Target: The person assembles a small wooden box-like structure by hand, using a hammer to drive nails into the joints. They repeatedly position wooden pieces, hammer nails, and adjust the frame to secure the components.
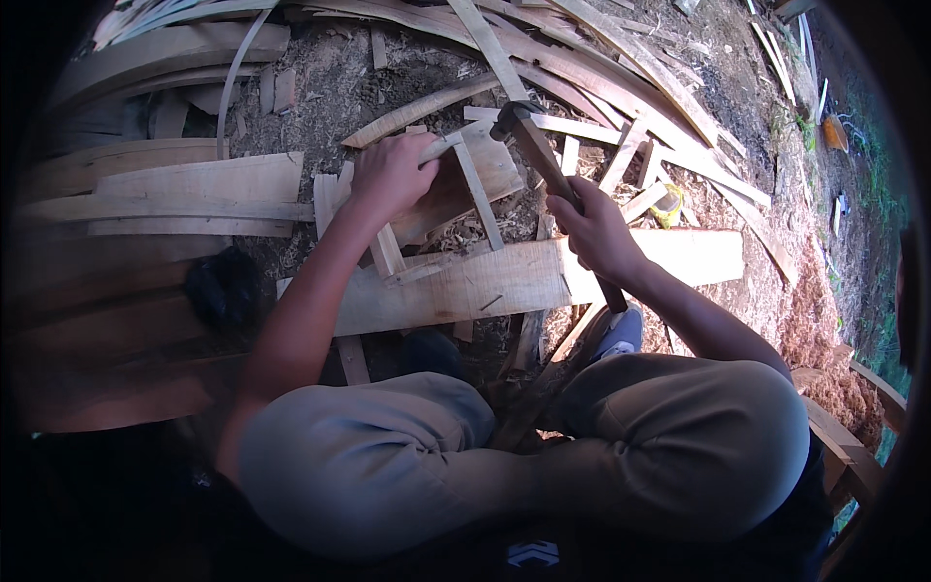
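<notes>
My right hand (603, 233) is closed around the wooden handle of a hammer (549, 161). The hammer's dark head is raised at the upper left end of the handle, above the ground. My left hand (388, 177) grips the far side of a small frame of pale wooden slats (478, 191), its fingers wrapped over the top slat. The frame's near end rests at a wide pale plank (436, 291) lying crosswise before my knees. A nail (492, 302) lies on that plank. My left palm and the slat under it are hidden.
Stacked planks (194, 209) stand on the left, with a black plastic bag (224, 287) nearby. Long curved wood strips (621, 82) cover the far ground among shavings. A yellow bag (667, 206) lies beyond the plank. Reddish wood shavings (815, 330) are heaped at right.
</notes>
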The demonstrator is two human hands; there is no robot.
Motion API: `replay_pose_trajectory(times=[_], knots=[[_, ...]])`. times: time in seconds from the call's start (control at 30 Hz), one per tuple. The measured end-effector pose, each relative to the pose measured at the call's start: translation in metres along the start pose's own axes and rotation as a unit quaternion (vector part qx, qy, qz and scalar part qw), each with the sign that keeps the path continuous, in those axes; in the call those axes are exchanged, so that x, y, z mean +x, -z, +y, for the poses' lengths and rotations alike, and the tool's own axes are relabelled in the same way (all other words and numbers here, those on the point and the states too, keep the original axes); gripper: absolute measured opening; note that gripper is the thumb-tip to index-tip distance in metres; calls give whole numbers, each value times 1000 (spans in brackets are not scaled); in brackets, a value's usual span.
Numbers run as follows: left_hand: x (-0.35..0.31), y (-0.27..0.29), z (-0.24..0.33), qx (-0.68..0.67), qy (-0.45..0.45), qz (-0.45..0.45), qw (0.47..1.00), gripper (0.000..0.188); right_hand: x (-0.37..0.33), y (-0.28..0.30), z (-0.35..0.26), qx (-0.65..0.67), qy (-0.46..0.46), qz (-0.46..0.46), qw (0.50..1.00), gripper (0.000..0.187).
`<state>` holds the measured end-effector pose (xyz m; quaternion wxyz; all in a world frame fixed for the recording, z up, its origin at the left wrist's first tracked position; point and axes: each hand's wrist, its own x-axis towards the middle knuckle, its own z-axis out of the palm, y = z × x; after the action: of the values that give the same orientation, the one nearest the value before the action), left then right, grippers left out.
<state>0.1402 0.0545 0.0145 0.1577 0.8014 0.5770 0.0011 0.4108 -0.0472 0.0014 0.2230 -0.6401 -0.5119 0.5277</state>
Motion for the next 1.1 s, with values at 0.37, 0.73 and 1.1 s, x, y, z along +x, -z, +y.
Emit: replay_pose_trajectory(times=[0.37, 0.73, 1.1], knots=[[-16, 10, -21, -35, -97, 143, 984, 27, -2, -3, -6, 40, 23, 16, 999, 48], [-30, 23, 36, -57, -320, 258, 910, 47, -15, -5, -41, 86, 138, 12, 987, 100], [-37, 15, 43, -89, -281, 311, 904, 52, -31, 3, -59, 43, 187, 37, 981, 90]])
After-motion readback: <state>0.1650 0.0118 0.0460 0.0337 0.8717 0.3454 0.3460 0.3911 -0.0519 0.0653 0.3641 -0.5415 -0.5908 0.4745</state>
